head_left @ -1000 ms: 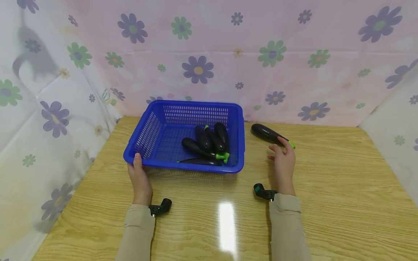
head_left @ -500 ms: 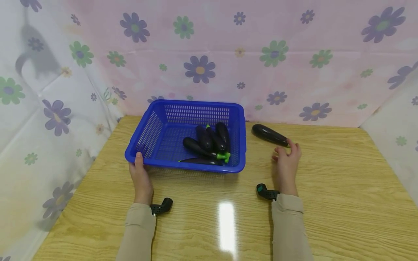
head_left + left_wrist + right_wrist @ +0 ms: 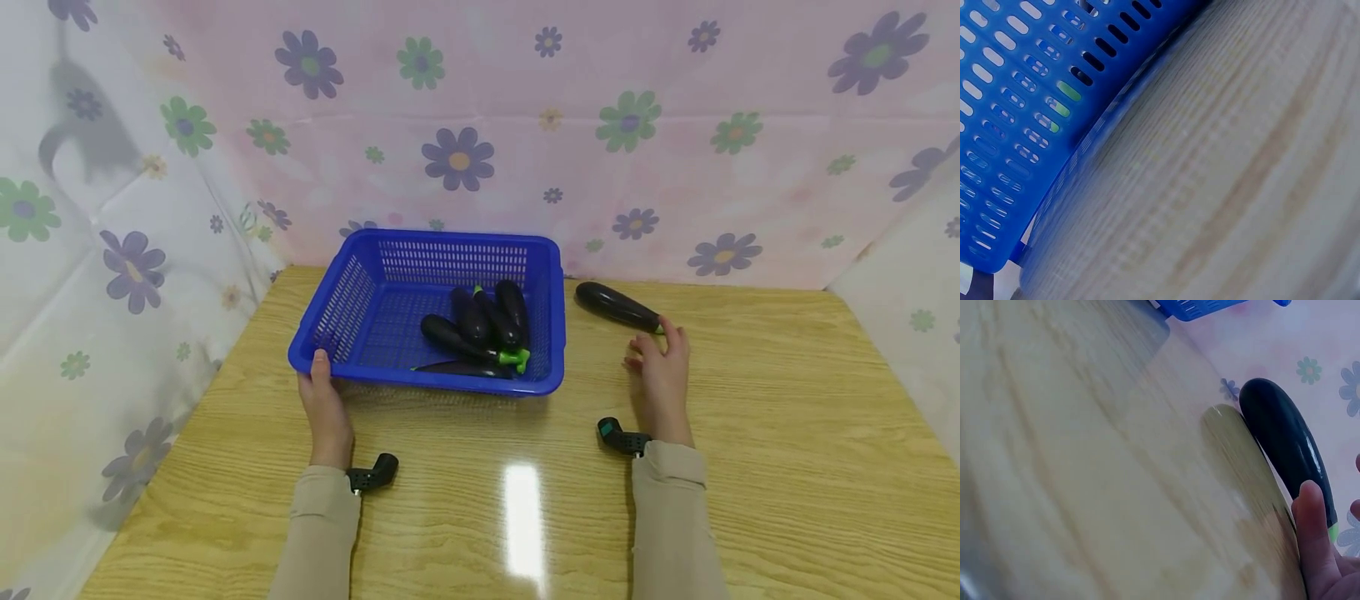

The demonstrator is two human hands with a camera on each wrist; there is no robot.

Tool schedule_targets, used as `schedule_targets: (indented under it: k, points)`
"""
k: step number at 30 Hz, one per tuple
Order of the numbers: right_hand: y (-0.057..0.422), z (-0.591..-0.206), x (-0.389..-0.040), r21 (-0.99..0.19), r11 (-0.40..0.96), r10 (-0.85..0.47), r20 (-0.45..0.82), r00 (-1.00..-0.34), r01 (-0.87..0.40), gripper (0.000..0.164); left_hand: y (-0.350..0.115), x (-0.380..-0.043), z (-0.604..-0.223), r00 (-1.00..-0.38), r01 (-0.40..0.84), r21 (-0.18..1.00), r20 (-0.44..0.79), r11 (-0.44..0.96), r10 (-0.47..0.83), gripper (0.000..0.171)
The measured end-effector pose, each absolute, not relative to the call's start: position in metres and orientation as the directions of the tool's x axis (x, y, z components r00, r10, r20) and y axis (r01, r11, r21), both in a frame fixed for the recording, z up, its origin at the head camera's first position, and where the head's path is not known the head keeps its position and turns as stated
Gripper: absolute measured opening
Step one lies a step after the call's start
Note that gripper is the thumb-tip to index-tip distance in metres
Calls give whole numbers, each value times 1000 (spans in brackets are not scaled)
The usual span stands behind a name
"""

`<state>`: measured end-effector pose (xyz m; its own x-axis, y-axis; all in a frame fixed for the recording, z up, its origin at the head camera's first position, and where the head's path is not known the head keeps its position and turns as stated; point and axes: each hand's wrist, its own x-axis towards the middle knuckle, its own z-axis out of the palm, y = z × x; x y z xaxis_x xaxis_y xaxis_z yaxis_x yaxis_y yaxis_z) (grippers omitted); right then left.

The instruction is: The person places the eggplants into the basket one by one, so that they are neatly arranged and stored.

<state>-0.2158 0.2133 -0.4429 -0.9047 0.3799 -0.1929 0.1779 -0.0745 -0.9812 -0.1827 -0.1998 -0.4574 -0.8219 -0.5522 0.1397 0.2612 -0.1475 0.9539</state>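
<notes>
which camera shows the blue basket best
The head view: the blue basket is all in frame, its inside visible. The left wrist view shows only slotted sides up close; the right wrist view, just a small part at the top edge.

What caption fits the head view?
Left hand holds a blue perforated plastic basket of glossy black eggplants; right hand at another eggplant outside it.

Narrow gap between basket (image 3: 557,333) and 1 eggplant (image 3: 617,305), cloth (image 3: 592,183) behind

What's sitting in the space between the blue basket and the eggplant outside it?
Only a narrow strip of bare table; the head view shows it, with the basket left and the loose eggplant right.
</notes>
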Motion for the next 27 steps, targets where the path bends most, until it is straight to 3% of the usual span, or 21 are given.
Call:
schedule_targets:
  k: [8,12,18,27]
  points:
    - [225,-447,-215,-977,37,275,-194,-942,212,57,-200,-182,-458,-829,235,961,121,-144,-546,51]
    - [224,-447,-216,-976,27,309,-196,-931,215,53,-200,-181,-458,-829,238,960,121,-148,-546,50]
    - [220,-446,-220,-984,-97,394,-177,-902,151,46,-201,-182,-458,-830,235,961,120,-147,-544,50]
    - [219,-447,-221,-981,-47,404,-193,-894,190,40,-201,-182,-458,-835,239,960,124,-149,-537,49]
